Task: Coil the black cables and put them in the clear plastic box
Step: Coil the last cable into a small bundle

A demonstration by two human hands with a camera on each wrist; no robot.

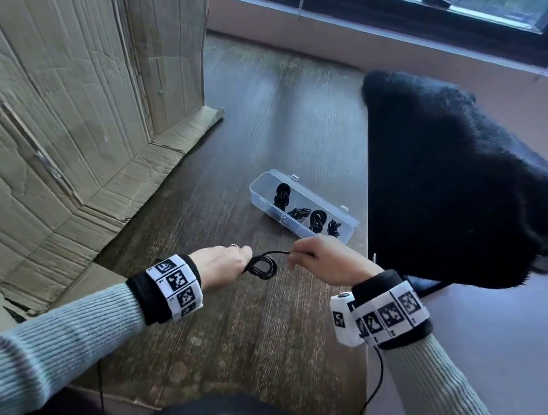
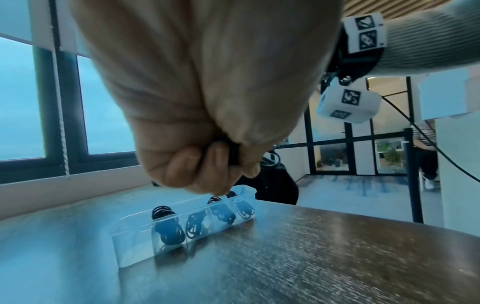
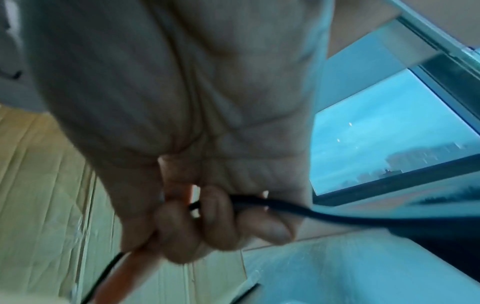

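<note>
A thin black cable (image 1: 263, 265) hangs in small loops between my two hands above the dark wooden table (image 1: 276, 121). My left hand (image 1: 224, 263) grips the coiled bundle; in the left wrist view its fingers (image 2: 197, 164) curl round the black strands. My right hand (image 1: 321, 261) pinches the free end of the cable (image 3: 298, 207) and holds it just right of the coil. Beyond the hands lies the clear plastic box (image 1: 261, 188), open, with several coiled black cables (image 1: 282, 194) in its compartments; the left wrist view shows the box (image 2: 130, 253) too.
Flattened cardboard (image 1: 70, 113) leans along the table's left side. A black fuzzy garment (image 1: 458, 181) drapes over a chair at the right edge. A window sill (image 1: 390, 38) runs behind the table. A person stands far off in the left wrist view (image 2: 426, 156).
</note>
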